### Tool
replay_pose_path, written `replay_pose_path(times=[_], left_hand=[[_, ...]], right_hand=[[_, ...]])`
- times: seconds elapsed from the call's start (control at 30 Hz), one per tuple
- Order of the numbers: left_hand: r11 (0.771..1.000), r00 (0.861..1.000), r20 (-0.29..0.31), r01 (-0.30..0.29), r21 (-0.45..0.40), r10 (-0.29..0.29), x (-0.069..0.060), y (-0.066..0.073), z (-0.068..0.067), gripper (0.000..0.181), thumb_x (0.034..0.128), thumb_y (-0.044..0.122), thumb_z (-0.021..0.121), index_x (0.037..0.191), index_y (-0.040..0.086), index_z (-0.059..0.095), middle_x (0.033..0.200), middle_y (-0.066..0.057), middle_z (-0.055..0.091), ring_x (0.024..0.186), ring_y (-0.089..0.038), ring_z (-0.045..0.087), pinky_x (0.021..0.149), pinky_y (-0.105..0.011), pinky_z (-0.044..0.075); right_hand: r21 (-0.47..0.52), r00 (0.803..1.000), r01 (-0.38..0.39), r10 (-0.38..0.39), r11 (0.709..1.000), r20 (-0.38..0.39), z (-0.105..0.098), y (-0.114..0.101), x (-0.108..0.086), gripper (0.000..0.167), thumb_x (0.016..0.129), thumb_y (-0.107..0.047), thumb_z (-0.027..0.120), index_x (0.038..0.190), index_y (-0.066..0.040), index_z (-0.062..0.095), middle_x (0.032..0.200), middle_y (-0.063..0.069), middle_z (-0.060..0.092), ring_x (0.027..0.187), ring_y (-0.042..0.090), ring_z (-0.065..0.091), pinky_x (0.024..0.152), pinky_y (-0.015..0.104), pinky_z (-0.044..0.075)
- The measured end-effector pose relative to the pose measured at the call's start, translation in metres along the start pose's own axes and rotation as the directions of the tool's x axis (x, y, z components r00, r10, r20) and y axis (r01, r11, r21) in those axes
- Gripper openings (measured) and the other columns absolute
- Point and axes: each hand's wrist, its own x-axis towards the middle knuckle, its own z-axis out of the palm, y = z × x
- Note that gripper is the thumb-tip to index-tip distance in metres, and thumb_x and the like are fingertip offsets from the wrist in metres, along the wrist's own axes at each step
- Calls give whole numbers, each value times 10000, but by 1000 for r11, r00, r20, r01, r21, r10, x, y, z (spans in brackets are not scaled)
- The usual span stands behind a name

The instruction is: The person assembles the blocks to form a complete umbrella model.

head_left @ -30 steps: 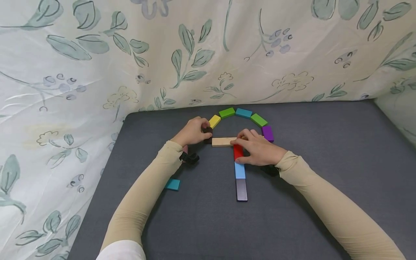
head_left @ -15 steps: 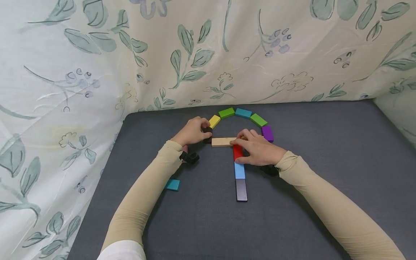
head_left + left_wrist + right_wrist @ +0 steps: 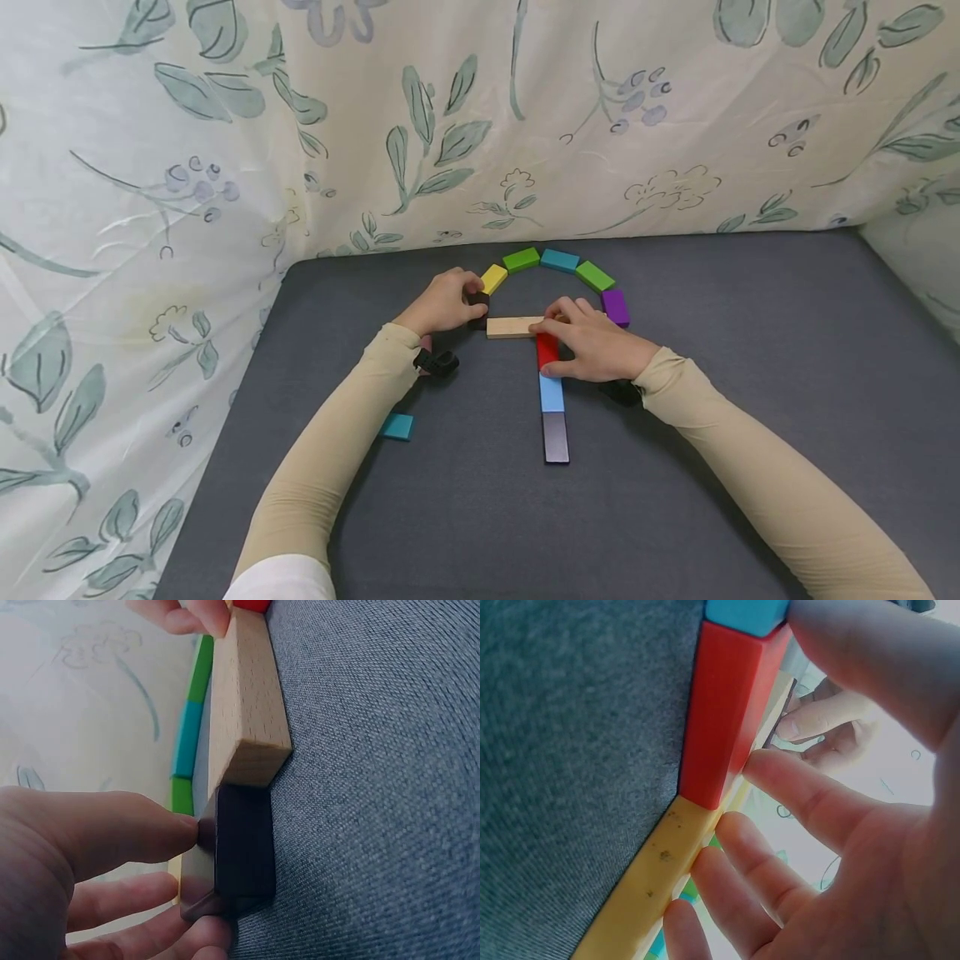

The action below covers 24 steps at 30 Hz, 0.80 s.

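My left hand (image 3: pixel 441 302) pinches a black block (image 3: pixel 244 844) against the end of a pale wooden block (image 3: pixel 512 327). In the left wrist view the thumb presses on its upper side while fingertips touch its near end. My right hand (image 3: pixel 600 342) rests over a red block (image 3: pixel 724 712), its thumb near the joint with the light blue block (image 3: pixel 552 395) and its index fingertip near the wooden block. In the right wrist view the other fingertips touch a yellowish block (image 3: pixel 656 862) with dark specks. Part of the wooden row is hidden under this hand.
An arc of a yellow block (image 3: pixel 493 278), two green blocks, a blue block (image 3: pixel 560 260) and a purple block (image 3: pixel 616 307) curves behind the hands. A grey block (image 3: pixel 556 437) ends the stem. A teal block (image 3: pixel 397 427) lies by the left forearm. Patterned cloth (image 3: pixel 525 117) hangs behind.
The head view shifts slightly. Both hands and the blocks keep their places.
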Motion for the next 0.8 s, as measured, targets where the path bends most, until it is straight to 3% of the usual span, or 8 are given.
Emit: replay_pose_path(times=[0.8], left_hand=[[1000, 1000, -11, -6, 3, 6, -8, 2, 4, 424, 973, 214, 726, 1337, 11, 648, 1233, -168, 632, 1042, -283, 615, 934, -419, 525]], right_hand=[[4, 1000, -1, 1, 1000, 11, 1, -1, -3, 598, 917, -331, 802, 1439, -109, 612, 1371, 171, 499, 1119, 311, 476, 868, 441, 452]])
